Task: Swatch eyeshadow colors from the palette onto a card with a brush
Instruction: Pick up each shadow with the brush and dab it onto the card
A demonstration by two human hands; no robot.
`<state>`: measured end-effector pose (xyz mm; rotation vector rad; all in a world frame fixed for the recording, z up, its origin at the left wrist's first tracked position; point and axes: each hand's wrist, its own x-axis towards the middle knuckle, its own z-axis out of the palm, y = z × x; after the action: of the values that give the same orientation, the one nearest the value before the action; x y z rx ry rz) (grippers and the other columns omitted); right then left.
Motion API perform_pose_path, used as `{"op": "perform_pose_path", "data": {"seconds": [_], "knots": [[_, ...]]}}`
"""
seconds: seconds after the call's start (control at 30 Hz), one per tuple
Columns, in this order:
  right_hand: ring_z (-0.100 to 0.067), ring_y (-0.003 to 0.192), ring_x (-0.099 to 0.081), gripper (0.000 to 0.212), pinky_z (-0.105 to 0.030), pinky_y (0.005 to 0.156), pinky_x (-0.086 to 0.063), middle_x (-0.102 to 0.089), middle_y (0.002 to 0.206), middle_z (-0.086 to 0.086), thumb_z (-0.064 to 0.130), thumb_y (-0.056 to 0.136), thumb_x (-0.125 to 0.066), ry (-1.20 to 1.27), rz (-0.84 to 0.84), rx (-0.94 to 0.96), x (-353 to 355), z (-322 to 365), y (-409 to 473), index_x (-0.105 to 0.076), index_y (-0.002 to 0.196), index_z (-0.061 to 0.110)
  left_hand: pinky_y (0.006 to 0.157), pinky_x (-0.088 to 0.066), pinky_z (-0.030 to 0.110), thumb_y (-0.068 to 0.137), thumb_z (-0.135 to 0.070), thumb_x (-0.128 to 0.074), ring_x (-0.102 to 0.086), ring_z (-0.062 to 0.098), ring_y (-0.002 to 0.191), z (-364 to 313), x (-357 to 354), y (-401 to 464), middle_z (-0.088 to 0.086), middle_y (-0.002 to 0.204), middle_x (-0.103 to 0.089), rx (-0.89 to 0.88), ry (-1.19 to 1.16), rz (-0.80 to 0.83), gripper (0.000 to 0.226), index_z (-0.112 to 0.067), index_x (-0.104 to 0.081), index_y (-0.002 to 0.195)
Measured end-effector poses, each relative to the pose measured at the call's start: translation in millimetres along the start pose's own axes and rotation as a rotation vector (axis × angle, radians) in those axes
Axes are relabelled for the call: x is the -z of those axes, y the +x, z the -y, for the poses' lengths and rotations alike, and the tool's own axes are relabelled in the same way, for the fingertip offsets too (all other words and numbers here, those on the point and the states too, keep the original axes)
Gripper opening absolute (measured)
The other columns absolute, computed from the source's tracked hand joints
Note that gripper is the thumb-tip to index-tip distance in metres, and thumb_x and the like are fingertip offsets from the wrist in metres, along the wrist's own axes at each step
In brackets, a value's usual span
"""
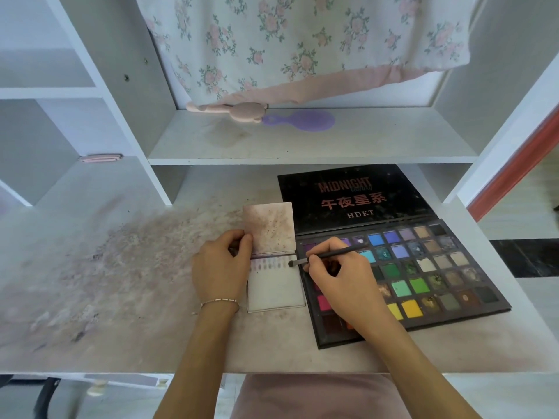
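Observation:
A black eyeshadow palette [423, 276] lies open on the desk at the right, with several coloured pans and its lid flat behind it. To its left lies a small white card pad [276, 288] with one page flipped up. A row of purple swatches runs along the top of the lower page. My left hand [222, 267] pinches the pad's left edge at the fold. My right hand [341, 279] grips a thin black brush [332, 255]. The brush tip touches the card at the right end of the swatch row.
The desk top [127, 267] is dusted with pinkish powder on the left. A shelf [302, 143] above the desk carries a pink brush and a purple mirror-shaped item. Floral fabric hangs behind. A pink flat item lies at the back left.

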<state>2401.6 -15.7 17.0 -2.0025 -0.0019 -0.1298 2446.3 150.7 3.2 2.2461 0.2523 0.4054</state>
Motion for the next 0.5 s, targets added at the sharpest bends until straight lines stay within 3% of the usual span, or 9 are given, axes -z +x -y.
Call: {"op": "perform_pose_path", "data": {"seconds": [0.2, 0.5], "knots": [[0.002, 0.072, -0.058, 0.02, -0.007, 0.058, -0.045, -0.063, 0.07, 0.008, 0.017, 0.087, -0.055, -0.025, 0.013, 0.027, 0.2, 1.3, -0.7, -0.051, 0.076, 0.033, 0.077, -0.048, 0.036, 0.084, -0.029, -0.058, -0.055, 0.015, 0.071, -2.7, 0.8, -1.0, 0.0, 0.078, -0.069, 0.008, 0.001, -0.002, 0.016, -0.022, -0.071, 0.091], [0.006, 0.067, -0.055, 0.022, -0.006, 0.054, -0.042, -0.059, 0.066, 0.01, 0.016, 0.086, -0.056, -0.029, 0.011, 0.042, 0.2, 2.3, -1.0, -0.05, 0.075, 0.034, 0.083, -0.047, 0.044, 0.085, -0.029, -0.058, -0.054, 0.016, 0.074, -4.1, 1.4, -1.5, -0.001, 0.078, -0.067, 0.02, -0.004, 0.002, 0.017, -0.022, -0.07, 0.093]]}}
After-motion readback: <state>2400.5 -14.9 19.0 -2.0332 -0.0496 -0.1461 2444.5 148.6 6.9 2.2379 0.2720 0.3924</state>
